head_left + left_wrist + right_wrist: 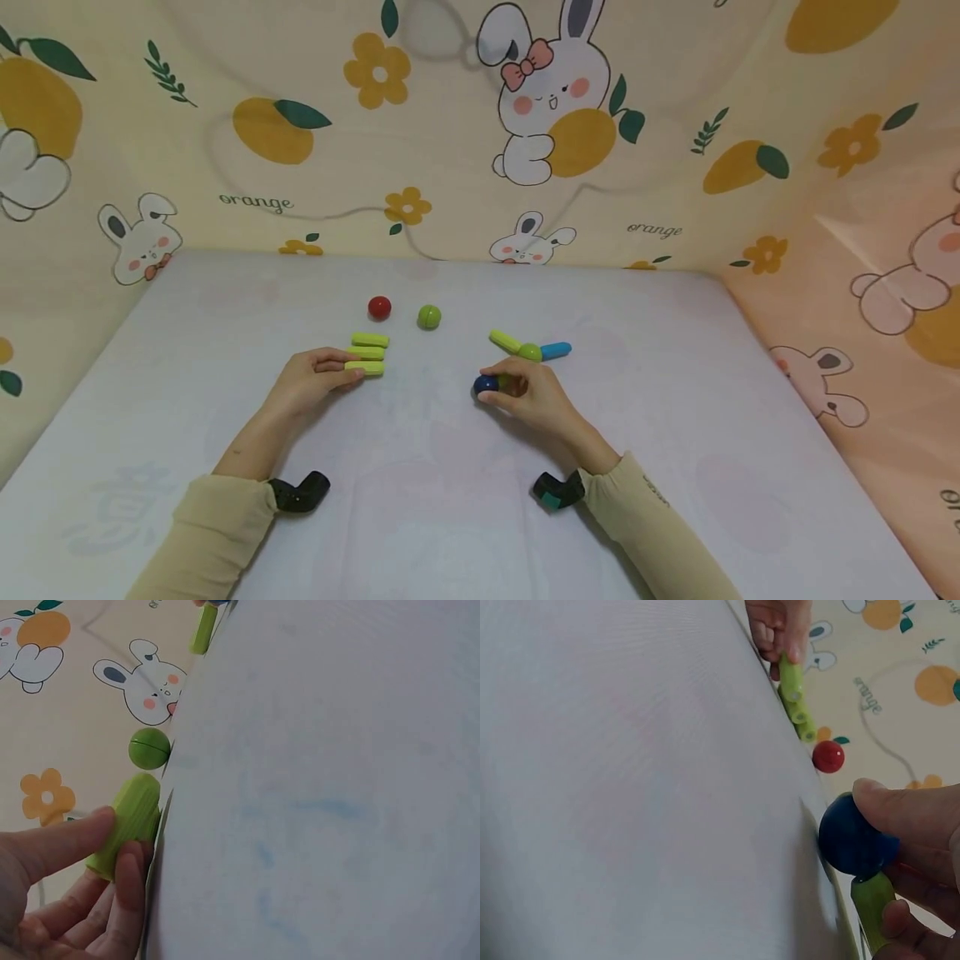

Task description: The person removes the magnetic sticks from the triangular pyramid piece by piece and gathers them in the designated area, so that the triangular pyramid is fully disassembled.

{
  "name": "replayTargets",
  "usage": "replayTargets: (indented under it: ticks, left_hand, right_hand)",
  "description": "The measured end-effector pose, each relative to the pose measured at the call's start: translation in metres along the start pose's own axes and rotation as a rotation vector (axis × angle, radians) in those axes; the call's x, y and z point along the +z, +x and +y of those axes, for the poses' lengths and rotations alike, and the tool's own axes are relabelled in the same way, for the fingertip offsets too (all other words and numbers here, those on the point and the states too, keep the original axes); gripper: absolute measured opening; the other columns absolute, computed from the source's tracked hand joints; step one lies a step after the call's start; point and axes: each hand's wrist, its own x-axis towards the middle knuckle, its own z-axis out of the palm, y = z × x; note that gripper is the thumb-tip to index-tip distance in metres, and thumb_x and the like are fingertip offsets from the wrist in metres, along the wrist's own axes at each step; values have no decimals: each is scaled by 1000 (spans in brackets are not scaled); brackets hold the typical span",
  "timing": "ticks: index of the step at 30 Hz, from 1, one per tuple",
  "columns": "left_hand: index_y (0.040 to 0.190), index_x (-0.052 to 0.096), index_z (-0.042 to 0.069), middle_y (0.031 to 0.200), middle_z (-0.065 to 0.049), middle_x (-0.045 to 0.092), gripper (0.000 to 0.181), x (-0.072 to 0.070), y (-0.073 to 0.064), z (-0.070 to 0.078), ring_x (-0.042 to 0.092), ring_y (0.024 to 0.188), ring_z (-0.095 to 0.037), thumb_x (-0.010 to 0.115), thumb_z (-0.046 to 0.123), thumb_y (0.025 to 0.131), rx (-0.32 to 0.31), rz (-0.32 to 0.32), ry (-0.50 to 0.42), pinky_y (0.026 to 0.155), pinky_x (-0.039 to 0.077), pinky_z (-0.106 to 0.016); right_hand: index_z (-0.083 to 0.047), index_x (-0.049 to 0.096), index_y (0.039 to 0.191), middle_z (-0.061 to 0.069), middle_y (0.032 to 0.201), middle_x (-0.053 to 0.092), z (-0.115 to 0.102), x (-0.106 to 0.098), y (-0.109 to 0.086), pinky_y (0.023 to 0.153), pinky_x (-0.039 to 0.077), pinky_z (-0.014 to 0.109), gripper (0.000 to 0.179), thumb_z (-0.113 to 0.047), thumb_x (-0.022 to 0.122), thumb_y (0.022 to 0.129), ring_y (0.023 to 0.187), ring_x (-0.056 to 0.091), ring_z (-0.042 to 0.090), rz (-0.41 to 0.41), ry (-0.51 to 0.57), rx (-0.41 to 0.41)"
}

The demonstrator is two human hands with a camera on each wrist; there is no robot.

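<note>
In the head view, my left hand [311, 379] pinches the nearest of several yellow-green sticks [364, 367] lying side by side on the table. The left wrist view shows finger and thumb on either side of that ridged stick [129, 821]. My right hand [536, 396] grips a dark blue ball [486, 384] between thumb and fingers. A green stick [871, 904] meets this ball in the right wrist view, partly hidden by the fingers. Just beyond the right hand lies a green ball [529, 352] with a yellow-green stick [505, 341] and a blue stick [557, 350] spreading from it.
Farther back on the white table [420, 500] lie a red ball [379, 307] and a grooved green ball [429, 317]. A patterned cloth [450, 125] with rabbits and oranges rises behind the table and along its sides. Black wrist devices [300, 492] stick out from both sleeves.
</note>
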Motion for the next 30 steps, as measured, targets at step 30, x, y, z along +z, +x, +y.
replayTargets:
  ticks: [30]
  left_hand:
    - [123,60,2,127,-20,58,43,-1,-7,8,58,111,-29,69,24,87,-23,118,37,83,46,-29]
  right_hand:
    - [-7,72,108,5,98,69,-3,0,1,59,40,20,31,-19,78,80,68,48,13,7,-19,5]
